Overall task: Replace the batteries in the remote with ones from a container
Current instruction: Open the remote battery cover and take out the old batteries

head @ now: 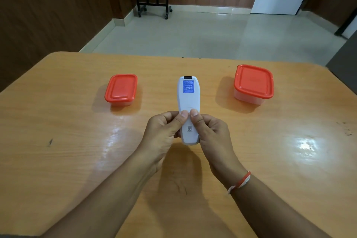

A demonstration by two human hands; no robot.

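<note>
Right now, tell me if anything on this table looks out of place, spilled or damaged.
Nothing stands out. Both red-lidded containers, left and right, sit closed and upright. The remote, back side up, is held by the left hand and right hand. The table shows only small dark marks.

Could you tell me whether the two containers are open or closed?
Closed: the left container and the right container each have a red lid seated on top.

Glossy orange table (77,160); left red-lidded container (121,89), right red-lidded container (253,83)
</note>
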